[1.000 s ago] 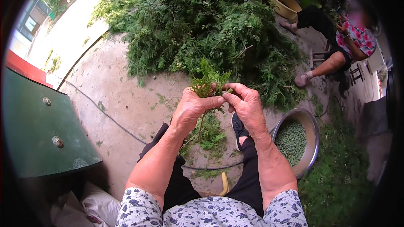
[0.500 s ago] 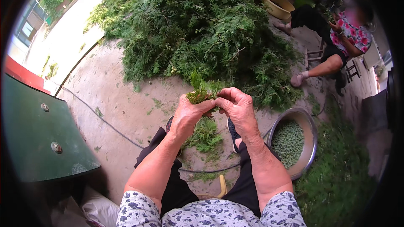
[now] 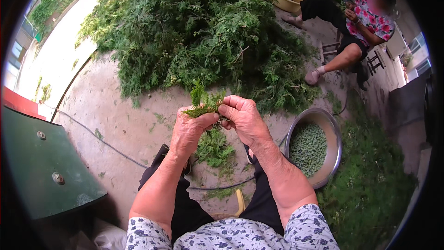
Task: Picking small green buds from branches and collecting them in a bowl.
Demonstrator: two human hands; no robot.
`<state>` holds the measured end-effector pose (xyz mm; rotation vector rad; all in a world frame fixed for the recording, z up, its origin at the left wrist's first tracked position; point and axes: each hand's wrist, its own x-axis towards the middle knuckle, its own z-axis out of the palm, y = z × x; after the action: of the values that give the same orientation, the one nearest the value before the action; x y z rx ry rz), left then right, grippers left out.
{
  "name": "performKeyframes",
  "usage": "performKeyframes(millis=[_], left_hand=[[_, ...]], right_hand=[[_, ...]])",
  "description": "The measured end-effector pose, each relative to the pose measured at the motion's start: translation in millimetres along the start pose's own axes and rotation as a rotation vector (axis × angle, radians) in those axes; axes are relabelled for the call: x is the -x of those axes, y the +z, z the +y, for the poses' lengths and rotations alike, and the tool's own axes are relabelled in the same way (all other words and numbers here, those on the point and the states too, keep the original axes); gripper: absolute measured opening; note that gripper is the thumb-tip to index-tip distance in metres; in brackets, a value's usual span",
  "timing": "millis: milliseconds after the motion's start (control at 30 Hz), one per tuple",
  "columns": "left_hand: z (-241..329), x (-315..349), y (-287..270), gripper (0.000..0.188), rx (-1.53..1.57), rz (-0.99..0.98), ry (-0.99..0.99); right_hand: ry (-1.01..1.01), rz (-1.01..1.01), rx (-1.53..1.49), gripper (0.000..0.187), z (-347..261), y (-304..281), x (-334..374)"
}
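Note:
A small evergreen sprig (image 3: 201, 98) with flat, scaly green leaves is gripped between the thumb and fingers of my left hand (image 3: 186, 132). Close against it, my right hand (image 3: 246, 119) pinches at the sprig's right side with thumb and forefinger; anything tiny between those fingertips is hidden. Both hands meet in front of me, above a little heap of cut sprigs (image 3: 215, 150) on the ground between my feet. To the right of my right forearm stands a wide metal bowl (image 3: 337, 150), partly filled with small round pale-green cones (image 3: 307, 150).
A large pile of evergreen branches (image 3: 185, 41) lies ahead. More greenery (image 3: 370, 171) spreads right of the bowl. A green panel (image 3: 51, 162) stands at left, and a cable (image 3: 108, 144) crosses the floor. At far right sits another person (image 3: 370, 23), near a yellow basin (image 3: 283, 3).
The whole view has shifted, so the pile, bowl and other person appear farther left. My hands stay together at the sprig, which sits at a slightly different angle.

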<state>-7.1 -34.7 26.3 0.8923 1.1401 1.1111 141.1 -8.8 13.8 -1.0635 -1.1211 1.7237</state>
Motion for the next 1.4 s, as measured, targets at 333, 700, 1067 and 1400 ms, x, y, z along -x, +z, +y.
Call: performKeyframes(millis=[333,700,1067,1400], left_hand=[[-4.2,-8.2,2.3,0.011,0.34,-0.097,-0.15],[-4.6,-22.1,-31.8,0.014,0.994,-0.081,0.027],[-6.7,-22.9,-34.1,0.015,1.156,-0.076,0.082],[0.6,-21.3,-68.0,0.015,1.094,0.005,0.189]], right_hand=[[0.172,-0.107,-0.476,0.013,-1.5,-22.8,9.2],[-0.135,0.66,0.295,0.015,-12.5,-183.7,82.6],[-0.232,0.195,0.932,0.016,-7.6,-77.3,95.7],[-0.091,-0.006,0.551,0.014,6.8,8.1,37.4]])
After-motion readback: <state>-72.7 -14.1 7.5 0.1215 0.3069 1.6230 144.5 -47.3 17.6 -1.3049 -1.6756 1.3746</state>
